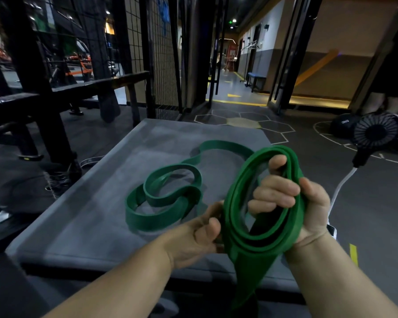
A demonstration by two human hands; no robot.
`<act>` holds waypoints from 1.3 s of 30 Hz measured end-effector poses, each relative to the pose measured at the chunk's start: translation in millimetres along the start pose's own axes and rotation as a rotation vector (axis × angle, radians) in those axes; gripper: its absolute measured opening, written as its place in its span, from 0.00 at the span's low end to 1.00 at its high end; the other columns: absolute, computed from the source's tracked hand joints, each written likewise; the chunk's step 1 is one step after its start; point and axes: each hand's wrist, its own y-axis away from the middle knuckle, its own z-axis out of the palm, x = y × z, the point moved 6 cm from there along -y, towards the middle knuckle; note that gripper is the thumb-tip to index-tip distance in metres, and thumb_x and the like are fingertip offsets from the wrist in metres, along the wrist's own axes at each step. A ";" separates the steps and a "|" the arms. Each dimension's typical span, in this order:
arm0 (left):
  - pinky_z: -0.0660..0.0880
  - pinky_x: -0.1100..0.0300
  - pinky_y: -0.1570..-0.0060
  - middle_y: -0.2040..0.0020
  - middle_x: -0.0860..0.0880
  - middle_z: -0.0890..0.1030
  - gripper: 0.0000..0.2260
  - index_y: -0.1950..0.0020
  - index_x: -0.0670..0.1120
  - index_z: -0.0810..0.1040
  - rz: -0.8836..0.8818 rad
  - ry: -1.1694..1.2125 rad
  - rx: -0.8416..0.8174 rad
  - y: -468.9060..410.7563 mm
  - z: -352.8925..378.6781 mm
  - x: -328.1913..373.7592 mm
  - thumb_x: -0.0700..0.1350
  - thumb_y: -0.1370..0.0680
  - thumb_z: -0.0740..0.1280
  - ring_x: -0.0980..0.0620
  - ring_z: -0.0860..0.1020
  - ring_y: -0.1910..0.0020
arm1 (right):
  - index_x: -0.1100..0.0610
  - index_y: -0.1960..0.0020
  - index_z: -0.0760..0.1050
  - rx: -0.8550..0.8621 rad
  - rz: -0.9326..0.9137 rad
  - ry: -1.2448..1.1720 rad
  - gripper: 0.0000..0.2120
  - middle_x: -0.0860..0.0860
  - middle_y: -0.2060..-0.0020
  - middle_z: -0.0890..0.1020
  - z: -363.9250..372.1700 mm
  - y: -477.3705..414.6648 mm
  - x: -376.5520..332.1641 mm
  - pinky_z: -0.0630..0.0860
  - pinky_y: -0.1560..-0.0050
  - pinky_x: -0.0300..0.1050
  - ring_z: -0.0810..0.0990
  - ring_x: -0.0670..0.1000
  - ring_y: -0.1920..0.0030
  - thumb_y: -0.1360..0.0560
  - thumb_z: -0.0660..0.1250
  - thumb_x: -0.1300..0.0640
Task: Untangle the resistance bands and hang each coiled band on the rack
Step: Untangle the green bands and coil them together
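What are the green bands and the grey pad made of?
Held band and loose band: likely rubber or latex, matte green; flat strips curl into soft loops without creasing. Pad: probably foam under a matte grey cover, scuffed pale; vinyl or fabric, can't tell.

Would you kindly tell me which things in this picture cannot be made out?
Head view: fingertips of the left hand, hidden behind the coiled band that the right hand grips.
Head view: whether the loose band on the grey mat joins that coil; the coil covers its far stretch.
Head view: the coil's hanging tail end, lost in shadow below the mat.
Head view: the rack, not identifiable in the dim, blurred background.
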 end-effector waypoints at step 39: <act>0.69 0.56 0.49 0.53 0.58 0.75 0.23 0.39 0.54 0.77 0.495 -1.543 0.904 25.2 -37.4 129.9 0.43 0.33 0.73 0.53 0.74 0.53 | 0.61 0.46 0.76 0.263 -0.464 0.014 0.08 0.57 0.54 0.82 -19.8 9.0 -92.8 0.47 0.24 0.56 0.75 0.58 0.43 0.23 0.62 0.66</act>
